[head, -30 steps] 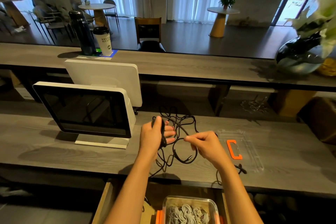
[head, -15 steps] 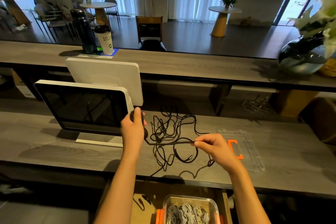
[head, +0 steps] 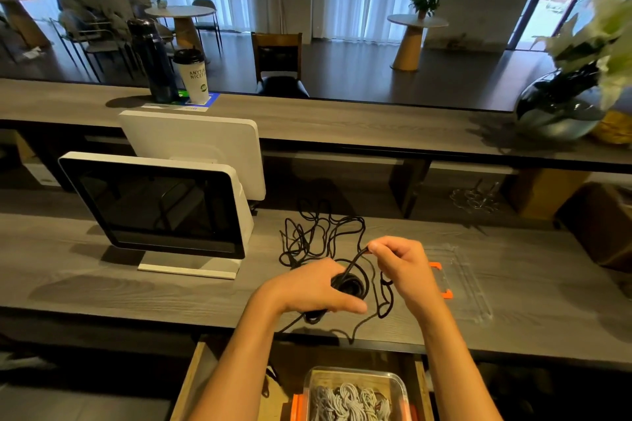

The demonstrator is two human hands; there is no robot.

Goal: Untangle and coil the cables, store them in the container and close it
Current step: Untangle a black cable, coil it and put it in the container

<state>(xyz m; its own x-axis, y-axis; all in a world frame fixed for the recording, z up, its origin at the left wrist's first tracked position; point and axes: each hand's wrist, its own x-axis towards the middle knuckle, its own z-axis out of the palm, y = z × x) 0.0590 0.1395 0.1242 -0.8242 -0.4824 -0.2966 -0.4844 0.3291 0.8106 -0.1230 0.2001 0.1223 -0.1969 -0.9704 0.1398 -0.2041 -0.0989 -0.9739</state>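
A long black cable [head: 318,236] lies in a loose tangle on the grey desk [head: 85,284]. My left hand [head: 307,287] grips a small coil of that cable wound around its fingers. My right hand [head: 400,260] pinches a strand just above the coil, close to the left hand. A clear container [head: 355,393] with orange clips sits in the open drawer below, holding a coiled grey cable [head: 349,403]. Its clear lid [head: 458,284] with orange clips lies on the desk, right of my hands.
A white point-of-sale screen [head: 154,208] stands at the left on the desk. On the raised counter behind are a dark bottle [head: 150,61], a paper cup [head: 193,75] and a round vase with flowers [head: 561,106]. The wooden drawer [head: 191,379] is open under the desk's front edge.
My left hand has swung from beside the screen back toward the middle with the coil. My right hand has risen and come in to the coil, bringing the strand with it.
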